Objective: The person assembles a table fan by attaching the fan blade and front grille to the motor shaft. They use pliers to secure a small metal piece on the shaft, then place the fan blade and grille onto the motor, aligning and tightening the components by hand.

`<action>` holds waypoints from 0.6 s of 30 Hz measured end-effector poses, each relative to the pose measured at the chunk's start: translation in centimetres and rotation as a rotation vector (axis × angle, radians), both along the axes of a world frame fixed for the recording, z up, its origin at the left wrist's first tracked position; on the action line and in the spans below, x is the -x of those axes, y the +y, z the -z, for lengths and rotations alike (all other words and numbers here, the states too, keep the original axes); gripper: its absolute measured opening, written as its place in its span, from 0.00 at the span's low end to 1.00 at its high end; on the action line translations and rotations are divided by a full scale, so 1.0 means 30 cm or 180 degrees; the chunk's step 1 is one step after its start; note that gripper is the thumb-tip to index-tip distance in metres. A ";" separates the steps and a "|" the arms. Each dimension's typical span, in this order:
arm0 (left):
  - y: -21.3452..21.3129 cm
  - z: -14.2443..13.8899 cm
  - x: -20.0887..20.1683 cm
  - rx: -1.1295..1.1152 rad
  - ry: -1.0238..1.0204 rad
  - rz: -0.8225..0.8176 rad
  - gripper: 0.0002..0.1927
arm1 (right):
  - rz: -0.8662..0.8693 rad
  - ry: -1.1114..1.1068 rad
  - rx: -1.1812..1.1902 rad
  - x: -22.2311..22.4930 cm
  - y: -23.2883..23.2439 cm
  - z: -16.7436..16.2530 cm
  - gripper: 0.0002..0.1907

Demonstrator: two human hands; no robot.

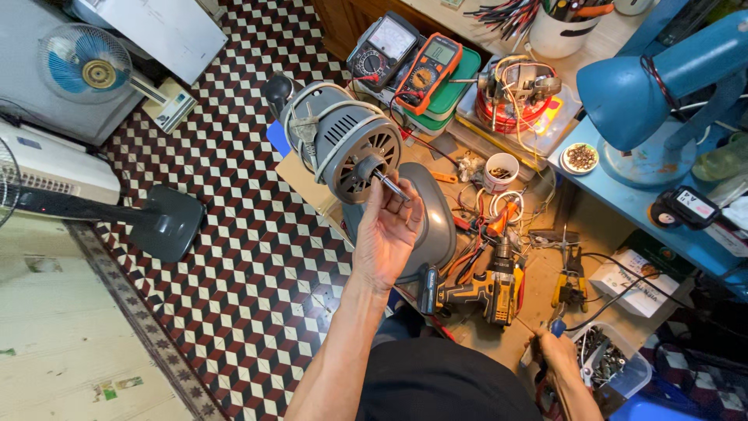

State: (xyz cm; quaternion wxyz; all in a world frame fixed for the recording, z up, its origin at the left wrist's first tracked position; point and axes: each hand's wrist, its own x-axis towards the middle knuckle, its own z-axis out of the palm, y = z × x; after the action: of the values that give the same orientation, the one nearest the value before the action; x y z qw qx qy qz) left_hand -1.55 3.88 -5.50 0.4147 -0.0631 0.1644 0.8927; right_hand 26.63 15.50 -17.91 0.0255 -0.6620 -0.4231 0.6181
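My left hand [387, 234] is raised over the near edge of the workbench [538, 292], fingers curled and thumb pressed in, pinching the thin metal shaft [389, 185] that sticks out of the fan motor [343, 140]. The motor sits at the far left end of the bench, above the checkered floor [257, 257]. It is a rounded grey housing with a round face of radial vent slots turned toward me, a pale band round its middle and the bare steel shaft slanting down to the right from its hub. Behind my palm lies a grey dished cover [438, 210]. My right hand [557, 352] is low at the near right, closed round a blue-handled tool [556, 327] just beside a clear tub of screws [615, 366]. A yellow cordless drill [487, 288] lies between my 2 hands, and 2 multimeters [409, 58] stand beyond the motor.
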 end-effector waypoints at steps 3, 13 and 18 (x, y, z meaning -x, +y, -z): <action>-0.022 -0.016 -0.021 0.0577 0.0346 -0.0022 0.17 | -0.0398 -0.0519 -0.0160 0.025 0.005 0.003 0.15; -0.059 -0.048 -0.037 0.1395 0.0695 -0.0028 0.16 | -0.0912 -0.0628 -0.0469 0.009 -0.016 0.062 0.21; -0.032 -0.044 0.013 0.1664 0.0563 -0.0011 0.19 | -0.0938 -0.0455 -0.0710 -0.029 -0.048 0.067 0.23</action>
State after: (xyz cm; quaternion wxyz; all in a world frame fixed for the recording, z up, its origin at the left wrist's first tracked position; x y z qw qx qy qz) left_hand -1.94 2.93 -4.18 0.3668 -0.0901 0.4247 0.8228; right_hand 27.49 14.06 -19.92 -0.0221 -0.6282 -0.5820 0.5158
